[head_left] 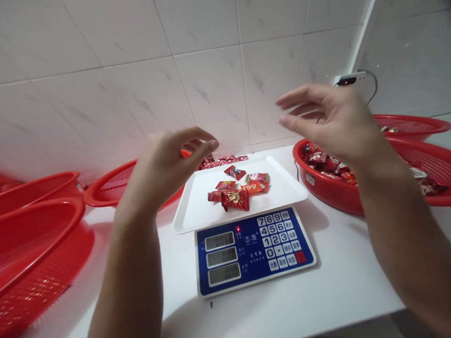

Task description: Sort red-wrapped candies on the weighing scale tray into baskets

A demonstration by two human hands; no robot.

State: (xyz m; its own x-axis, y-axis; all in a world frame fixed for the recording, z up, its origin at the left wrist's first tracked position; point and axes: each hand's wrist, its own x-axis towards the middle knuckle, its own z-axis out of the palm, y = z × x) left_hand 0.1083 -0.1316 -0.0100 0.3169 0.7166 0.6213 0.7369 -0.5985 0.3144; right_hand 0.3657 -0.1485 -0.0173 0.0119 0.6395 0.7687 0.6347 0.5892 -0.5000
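Note:
My left hand [176,155] hovers over the left edge of a white tray [197,211], fingers loosely curved and thumb close to the index fingertip; nothing shows between them. Higher up, my right hand [327,112] is raised toward the red basket of sweets, its thumb apart from the fingers, holding nothing. It is slightly blurred. Several wrapped candies lie in a group on the tray, including a dark red candy [235,200], an orange-red candy [255,187] and a pink and gold candy [257,178]. The tray rests on a digital scale [253,253] with a blue keypad panel.
On the right stands a red basket [327,190] full of wrapped candies, with more red baskets beside it. Other red baskets [45,244] stand on the left. Red packets [229,160] lie behind the tray. A tiled wall [211,84] and a power strip [348,79] are behind.

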